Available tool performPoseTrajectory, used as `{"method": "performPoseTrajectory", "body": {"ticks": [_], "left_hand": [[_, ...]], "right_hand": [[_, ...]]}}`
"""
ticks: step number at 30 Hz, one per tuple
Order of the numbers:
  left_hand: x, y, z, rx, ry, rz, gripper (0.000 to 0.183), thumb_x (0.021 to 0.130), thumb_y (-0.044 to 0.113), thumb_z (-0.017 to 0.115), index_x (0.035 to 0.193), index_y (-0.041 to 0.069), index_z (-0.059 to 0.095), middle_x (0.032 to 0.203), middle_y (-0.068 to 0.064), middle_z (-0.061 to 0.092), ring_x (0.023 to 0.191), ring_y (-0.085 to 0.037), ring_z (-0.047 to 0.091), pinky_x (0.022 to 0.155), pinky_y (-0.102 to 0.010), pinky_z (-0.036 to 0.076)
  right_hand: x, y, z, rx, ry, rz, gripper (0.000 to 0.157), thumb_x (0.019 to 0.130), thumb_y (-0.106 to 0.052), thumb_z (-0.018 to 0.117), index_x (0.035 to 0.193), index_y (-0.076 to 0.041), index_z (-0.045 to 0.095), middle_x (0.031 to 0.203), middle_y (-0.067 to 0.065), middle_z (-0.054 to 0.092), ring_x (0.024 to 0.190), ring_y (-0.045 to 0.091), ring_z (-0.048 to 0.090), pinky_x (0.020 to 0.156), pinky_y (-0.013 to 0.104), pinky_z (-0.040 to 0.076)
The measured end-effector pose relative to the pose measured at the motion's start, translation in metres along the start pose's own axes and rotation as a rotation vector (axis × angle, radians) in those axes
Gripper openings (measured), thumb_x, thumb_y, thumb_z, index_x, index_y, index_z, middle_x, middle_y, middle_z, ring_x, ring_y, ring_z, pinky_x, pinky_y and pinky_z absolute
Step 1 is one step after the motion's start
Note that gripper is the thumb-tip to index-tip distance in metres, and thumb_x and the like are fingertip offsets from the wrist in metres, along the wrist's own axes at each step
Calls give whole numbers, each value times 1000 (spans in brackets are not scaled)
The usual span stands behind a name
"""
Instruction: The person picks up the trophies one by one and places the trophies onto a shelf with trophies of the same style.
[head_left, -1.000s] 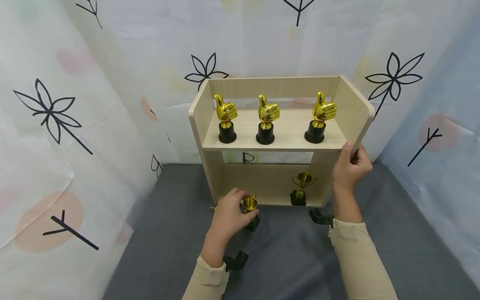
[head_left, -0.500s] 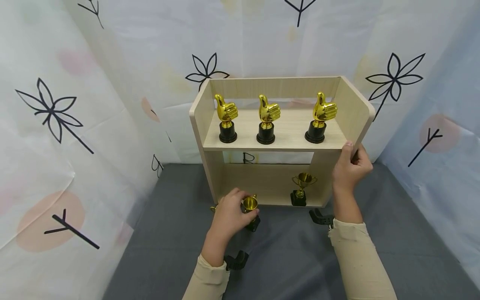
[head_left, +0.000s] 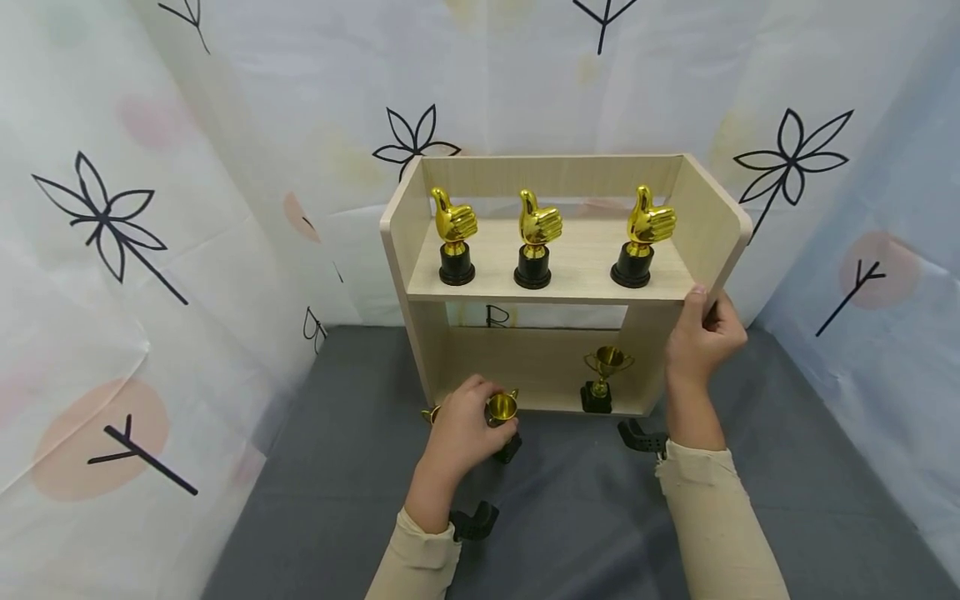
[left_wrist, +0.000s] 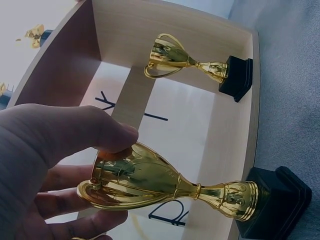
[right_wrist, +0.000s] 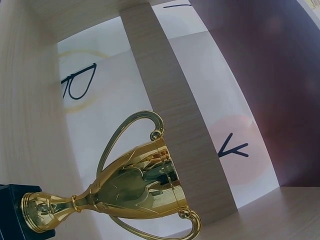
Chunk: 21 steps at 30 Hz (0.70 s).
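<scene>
Just in front of the shelf unit's [head_left: 708,221] lower front edge, left of its middle, the head view shows the left hand [head_left: 460,427], its grip clamped on the cup of a gold trophy [head_left: 503,406]; a gold handle [head_left: 427,416] peeps out beyond that hand. The right hand [head_left: 701,343] pinches the right side panel's front edge, seemingly to steady the unit. A standing trophy [head_left: 601,387] occupies the lower compartment near its right front corner; above, three thumb statuettes [head_left: 532,237] are spaced apart, probably so each shows. In the left wrist view, the thumb presses the cup's near side with fingers behind, likely a surer hold than the slim stem; whether the base touches the worktop [left_wrist: 295,110] I cannot tell. The right wrist view shows the standing trophy, the right hand out of frame. Compared with half a second ago, the head view has shifted slightly; both grips keep their places.
</scene>
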<state>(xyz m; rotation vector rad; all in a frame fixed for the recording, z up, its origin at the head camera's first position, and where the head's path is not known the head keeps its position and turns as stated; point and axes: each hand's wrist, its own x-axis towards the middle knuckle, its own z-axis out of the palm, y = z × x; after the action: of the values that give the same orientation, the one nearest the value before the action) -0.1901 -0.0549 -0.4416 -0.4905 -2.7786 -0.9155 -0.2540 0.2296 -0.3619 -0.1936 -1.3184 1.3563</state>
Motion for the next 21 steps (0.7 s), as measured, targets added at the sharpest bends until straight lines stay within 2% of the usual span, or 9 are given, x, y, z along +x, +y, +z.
{"method": "performPoseTrajectory", "body": {"ticks": [5, 15, 21], "left_hand": [[0, 2, -1, -14, -5, 6, 42, 80, 34, 79, 116, 15, 68, 106, 4, 61, 79, -9, 58, 67, -24, 50], [3, 2, 1, -39, 11, 52, 41, 81, 29, 77, 119, 14, 68, 107, 2, 61, 82, -11, 60, 67, -23, 51], [6, 4, 1, -36, 18, 70, 41, 81, 27, 77, 119, 13, 68, 109, 2, 62, 86, -12, 61, 71, -25, 53]], "right_hand": [[0, 0, 1, 7, 8, -2, 17, 89, -18, 63, 74, -13, 70, 63, -17, 56, 55, -2, 44, 52, 18, 31], [0, -1, 0, -4, -7, 2, 19, 89, -18, 63, 71, -17, 66, 58, -16, 51, 52, 0, 39, 50, 19, 26], [0, -2, -1, -1, -16, 2, 18, 89, -17, 63, 75, -10, 69, 61, -15, 54, 53, -1, 41, 51, 18, 28]]}}
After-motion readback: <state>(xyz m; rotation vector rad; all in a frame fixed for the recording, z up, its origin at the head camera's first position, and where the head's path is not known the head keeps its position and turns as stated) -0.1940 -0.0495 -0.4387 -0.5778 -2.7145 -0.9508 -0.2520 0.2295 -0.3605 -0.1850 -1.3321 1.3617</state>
